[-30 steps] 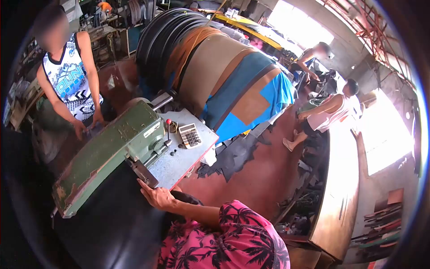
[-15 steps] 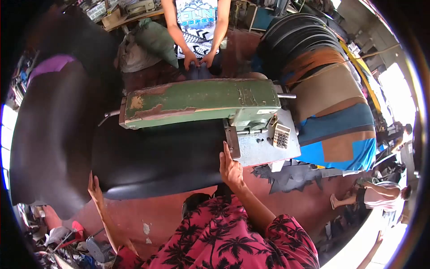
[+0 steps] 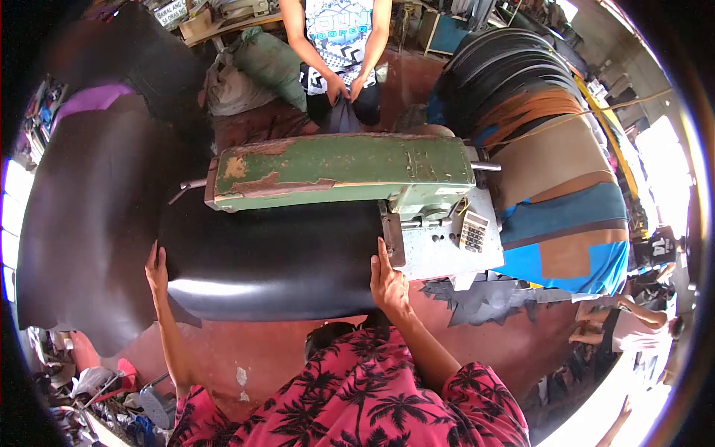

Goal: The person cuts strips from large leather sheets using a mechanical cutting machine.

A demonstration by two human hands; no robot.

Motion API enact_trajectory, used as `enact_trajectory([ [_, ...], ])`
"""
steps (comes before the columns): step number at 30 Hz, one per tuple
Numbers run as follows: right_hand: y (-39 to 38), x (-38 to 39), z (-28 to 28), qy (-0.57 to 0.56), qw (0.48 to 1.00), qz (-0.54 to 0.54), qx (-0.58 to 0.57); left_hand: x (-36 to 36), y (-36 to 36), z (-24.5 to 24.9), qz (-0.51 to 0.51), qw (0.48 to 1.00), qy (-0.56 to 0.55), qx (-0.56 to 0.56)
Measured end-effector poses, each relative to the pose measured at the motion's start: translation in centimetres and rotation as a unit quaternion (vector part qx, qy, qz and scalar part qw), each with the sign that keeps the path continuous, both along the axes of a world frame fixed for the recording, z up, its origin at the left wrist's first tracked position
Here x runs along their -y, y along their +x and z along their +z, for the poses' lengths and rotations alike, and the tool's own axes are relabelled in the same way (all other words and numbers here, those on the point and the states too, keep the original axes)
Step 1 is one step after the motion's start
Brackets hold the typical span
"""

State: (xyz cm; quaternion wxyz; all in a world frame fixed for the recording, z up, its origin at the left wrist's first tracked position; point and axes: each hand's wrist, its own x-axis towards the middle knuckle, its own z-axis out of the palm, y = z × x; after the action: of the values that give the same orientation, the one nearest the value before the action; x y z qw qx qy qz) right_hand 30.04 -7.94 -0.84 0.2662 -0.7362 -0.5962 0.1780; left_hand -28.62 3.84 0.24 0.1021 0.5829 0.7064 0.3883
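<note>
A black leather sheet (image 3: 275,261) lies under the long green machine arm (image 3: 342,167) and curves down at its near edge. My left hand (image 3: 157,270) is at the sheet's left edge, fingers stretched upward and apart. At the right edge, my right hand (image 3: 389,283) rests with its fingers extended, the index finger pointing at the brown metal plate (image 3: 392,238). Both hands touch the edges of the sheet without gripping it.
A calculator (image 3: 474,231) sits on the metal table (image 3: 447,257). Dark hides (image 3: 74,238) hang at left, and stacked leather (image 3: 558,149) lies at right. Across the machine is a person (image 3: 339,45); another person (image 3: 637,328) is at far right.
My left hand has moved up along the sheet's left edge. The sheet's near part now bulges with a brighter sheen. The view has shifted slightly.
</note>
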Motion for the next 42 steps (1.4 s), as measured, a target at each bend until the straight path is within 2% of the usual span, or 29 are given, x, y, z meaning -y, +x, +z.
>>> enact_trajectory([
  [3,-0.1,-0.1,0.9,-0.037,0.999,-0.001,0.014,-2.0,0.2,1.1,0.007,0.998,-0.056,0.003],
  [7,0.0,0.0,1.0,-0.021,1.000,0.005,0.014,-5.1,-1.5,0.6,0.004,0.996,-0.089,-0.009],
  [8,0.1,0.0,0.9,-0.008,1.000,0.009,0.013,-5.1,-0.9,1.4,-0.002,0.996,-0.082,0.018],
  [10,0.1,0.1,0.6,0.003,1.000,0.015,0.011,-6.3,-2.0,0.1,-0.041,0.981,-0.106,0.155],
  [12,0.3,0.0,1.3,-0.051,0.998,0.019,-0.010,-3.7,-0.7,0.4,-0.021,0.988,-0.081,0.128],
  [14,0.3,-0.2,1.3,-0.049,0.999,0.018,-0.003,0.4,-0.4,0.3,0.006,0.990,-0.064,0.128],
  [16,0.3,-0.1,0.6,-0.053,0.999,0.010,0.003,1.6,1.7,-0.1,0.010,0.987,-0.057,0.153],
  [23,0.2,-0.2,0.4,-0.011,1.000,0.017,0.010,8.8,1.3,-1.4,0.083,0.972,-0.090,0.202],
  [26,0.3,-0.3,0.1,0.023,0.999,0.014,0.035,9.6,1.5,-1.3,0.090,0.970,-0.099,0.203],
  [28,0.2,-0.1,0.4,-0.018,0.999,0.010,0.031,9.6,1.6,-0.7,0.091,0.971,-0.108,0.196],
  [32,0.2,-0.2,0.5,-0.029,0.999,0.006,0.037,9.0,2.3,0.7,0.098,0.971,-0.138,0.166],
  [35,0.1,-0.1,0.7,-0.053,0.998,-0.001,0.017,7.6,0.3,0.0,0.072,0.978,-0.145,0.128],
  [38,0.2,-0.1,-0.1,-0.015,0.999,-0.005,0.034,5.9,-1.4,-0.9,0.036,0.984,-0.157,0.077],
  [40,0.2,-0.1,-0.6,0.020,0.999,-0.005,0.036,5.2,0.4,1.0,0.038,0.986,-0.150,0.061],
  [42,0.1,0.0,-0.1,-0.004,0.999,-0.008,0.032,4.9,0.7,1.3,0.042,0.988,-0.142,0.046],
])
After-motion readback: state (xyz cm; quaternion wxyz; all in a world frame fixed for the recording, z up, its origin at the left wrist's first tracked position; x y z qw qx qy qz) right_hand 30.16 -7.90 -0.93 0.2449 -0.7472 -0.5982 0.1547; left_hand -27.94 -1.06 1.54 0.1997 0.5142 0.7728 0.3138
